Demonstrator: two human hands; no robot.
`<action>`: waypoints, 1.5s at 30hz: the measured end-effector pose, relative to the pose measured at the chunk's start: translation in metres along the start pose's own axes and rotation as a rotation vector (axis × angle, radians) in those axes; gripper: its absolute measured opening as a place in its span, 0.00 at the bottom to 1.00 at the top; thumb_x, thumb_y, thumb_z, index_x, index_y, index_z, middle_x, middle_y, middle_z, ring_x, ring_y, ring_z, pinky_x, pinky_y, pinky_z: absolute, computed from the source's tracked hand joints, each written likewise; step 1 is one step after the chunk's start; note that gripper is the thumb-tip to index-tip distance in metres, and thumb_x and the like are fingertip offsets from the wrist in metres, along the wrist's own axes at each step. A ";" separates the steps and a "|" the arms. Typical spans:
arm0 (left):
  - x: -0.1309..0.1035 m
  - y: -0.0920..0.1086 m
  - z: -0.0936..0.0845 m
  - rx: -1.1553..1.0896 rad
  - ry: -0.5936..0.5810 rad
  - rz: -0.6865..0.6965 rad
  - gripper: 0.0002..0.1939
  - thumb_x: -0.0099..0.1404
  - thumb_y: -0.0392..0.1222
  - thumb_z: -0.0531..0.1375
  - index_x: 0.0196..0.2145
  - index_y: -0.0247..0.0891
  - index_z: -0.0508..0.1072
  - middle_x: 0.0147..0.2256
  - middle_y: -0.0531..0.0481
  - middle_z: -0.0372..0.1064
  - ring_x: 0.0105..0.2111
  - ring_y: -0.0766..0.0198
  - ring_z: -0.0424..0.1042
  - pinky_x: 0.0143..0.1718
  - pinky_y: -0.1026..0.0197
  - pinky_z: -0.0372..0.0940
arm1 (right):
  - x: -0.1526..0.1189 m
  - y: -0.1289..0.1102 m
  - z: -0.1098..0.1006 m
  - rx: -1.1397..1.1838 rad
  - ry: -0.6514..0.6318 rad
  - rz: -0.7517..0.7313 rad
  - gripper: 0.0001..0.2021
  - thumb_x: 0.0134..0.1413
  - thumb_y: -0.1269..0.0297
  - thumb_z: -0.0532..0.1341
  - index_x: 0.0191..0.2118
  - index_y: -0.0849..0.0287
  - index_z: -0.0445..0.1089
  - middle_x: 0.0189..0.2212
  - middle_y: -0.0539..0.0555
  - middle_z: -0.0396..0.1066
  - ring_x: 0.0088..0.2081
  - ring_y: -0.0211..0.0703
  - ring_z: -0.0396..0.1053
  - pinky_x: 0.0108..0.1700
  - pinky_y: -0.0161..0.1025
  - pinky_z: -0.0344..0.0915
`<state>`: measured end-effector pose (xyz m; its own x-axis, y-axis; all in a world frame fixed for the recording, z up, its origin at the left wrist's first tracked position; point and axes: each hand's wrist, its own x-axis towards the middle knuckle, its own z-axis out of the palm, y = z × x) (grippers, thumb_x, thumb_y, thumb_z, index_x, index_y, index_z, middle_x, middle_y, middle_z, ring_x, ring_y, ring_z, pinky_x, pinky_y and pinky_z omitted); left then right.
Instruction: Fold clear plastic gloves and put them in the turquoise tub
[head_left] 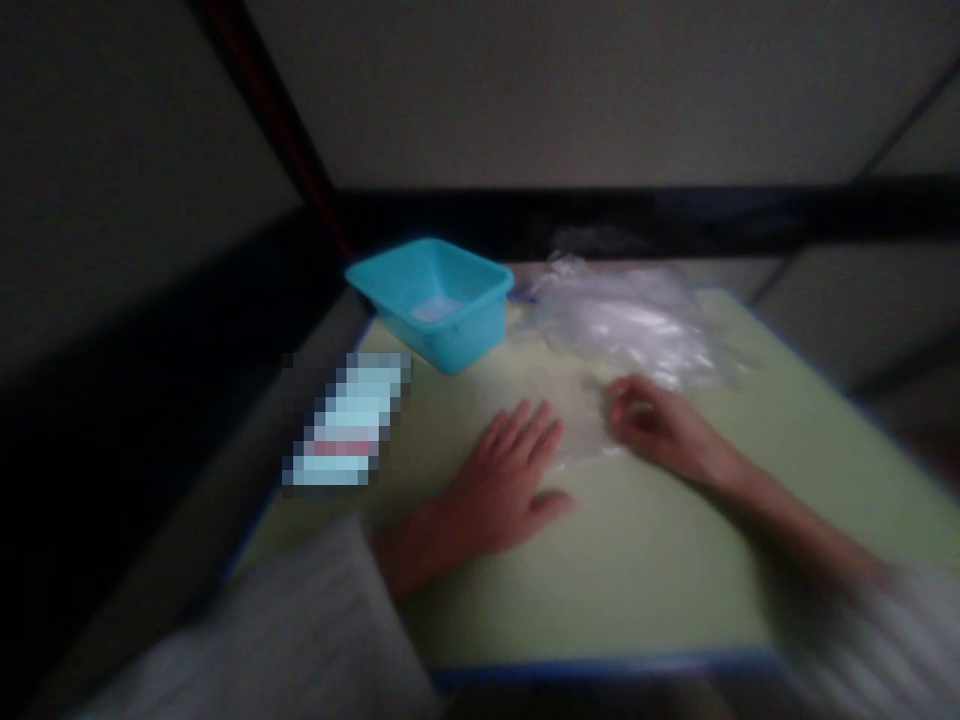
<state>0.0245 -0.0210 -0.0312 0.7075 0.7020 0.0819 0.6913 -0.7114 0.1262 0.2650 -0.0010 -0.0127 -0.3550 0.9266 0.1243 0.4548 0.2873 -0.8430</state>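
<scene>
A thin, clear plastic bag (586, 432) lies flat on the table, its outline faint. My left hand (510, 480) rests palm down over the bag's left part, fingers stretched and spread. At the bag's right edge is my right hand (649, 425), with fingers curled and thumb and fingertips pressed together. They appear to pinch the bag's edge, though blur hides the exact contact. Beyond my right hand sits a heap of clear plastic bags (630, 320), shiny and crumpled.
A turquoise plastic basket (469, 340) stands at the far left of the table, with something whitish inside. A pixelated, phone-shaped thing (352, 420) lies by the left edge. The yellow-green table (637, 590) has a blue rim. Pale panels (600, 90) rise behind it.
</scene>
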 end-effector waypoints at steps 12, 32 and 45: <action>0.000 0.000 -0.003 -0.014 0.015 0.059 0.38 0.64 0.58 0.52 0.64 0.34 0.49 0.66 0.39 0.37 0.66 0.46 0.34 0.63 0.42 0.38 | -0.006 0.001 0.001 -0.607 0.022 -0.227 0.14 0.56 0.72 0.52 0.48 0.62 0.63 0.42 0.62 0.68 0.40 0.51 0.69 0.40 0.48 0.68; -0.002 0.000 -0.005 -0.086 -0.065 0.142 0.35 0.65 0.58 0.51 0.64 0.39 0.49 0.66 0.40 0.37 0.66 0.48 0.35 0.63 0.43 0.39 | -0.010 0.030 -0.006 -0.782 -0.040 -0.270 0.22 0.65 0.62 0.45 0.61 0.64 0.54 0.63 0.68 0.51 0.64 0.60 0.47 0.60 0.61 0.51; -0.001 0.001 -0.003 -0.082 -0.057 0.129 0.36 0.65 0.57 0.53 0.64 0.38 0.49 0.67 0.40 0.35 0.66 0.49 0.34 0.63 0.43 0.38 | -0.005 -0.001 -0.015 0.073 0.014 0.132 0.11 0.60 0.58 0.52 0.46 0.55 0.59 0.26 0.48 0.59 0.25 0.37 0.59 0.23 0.34 0.60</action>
<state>0.0242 -0.0228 -0.0280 0.7985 0.6002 0.0465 0.5814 -0.7889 0.1988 0.2786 -0.0021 -0.0048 -0.2843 0.9586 0.0164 0.4363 0.1446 -0.8881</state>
